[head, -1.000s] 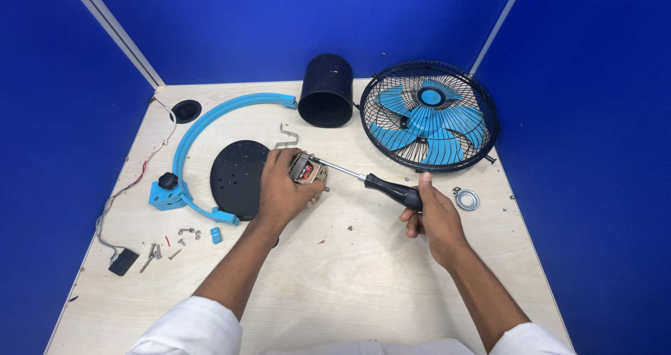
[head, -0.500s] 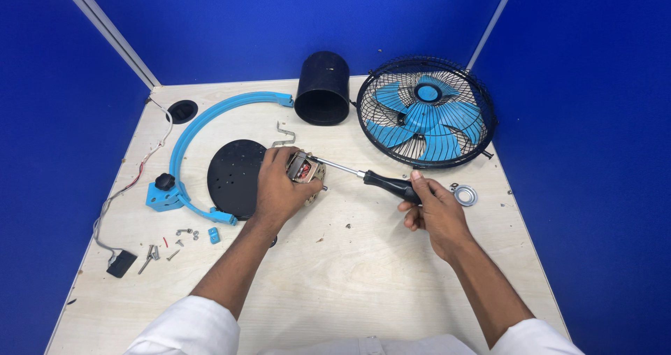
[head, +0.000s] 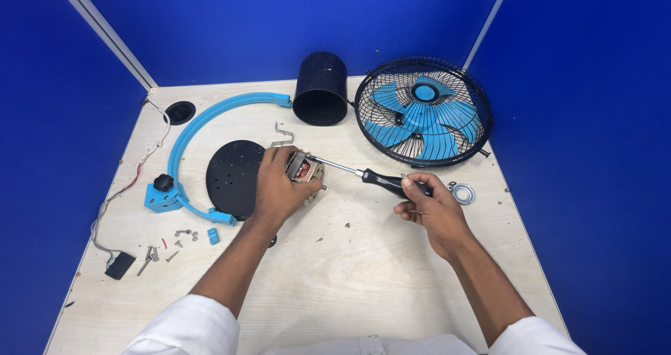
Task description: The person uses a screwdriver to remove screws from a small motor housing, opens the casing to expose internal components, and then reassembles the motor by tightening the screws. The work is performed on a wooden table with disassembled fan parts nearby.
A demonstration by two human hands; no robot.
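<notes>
My left hand (head: 276, 187) grips a small electric fan motor (head: 305, 168) with copper windings, holding it down on the wooden table (head: 349, 285). My right hand (head: 433, 208) is closed around the black handle of a screwdriver (head: 381, 180). Its metal shaft points left and its tip meets the motor. A black round plate (head: 231, 177) lies just left of the motor, partly under my left hand.
A blue curved fan bracket (head: 196, 128) arcs around the plate. A black cylinder housing (head: 320, 89) and a caged fan with blue blades (head: 421, 110) stand at the back. Loose screws (head: 175, 243), a wired black part (head: 120, 264), a metal clip (head: 282, 135) and rings (head: 463, 192) lie around.
Both hands stay on the motor and screwdriver. The view has shifted slightly, and my right hand has turned a little on the handle.
</notes>
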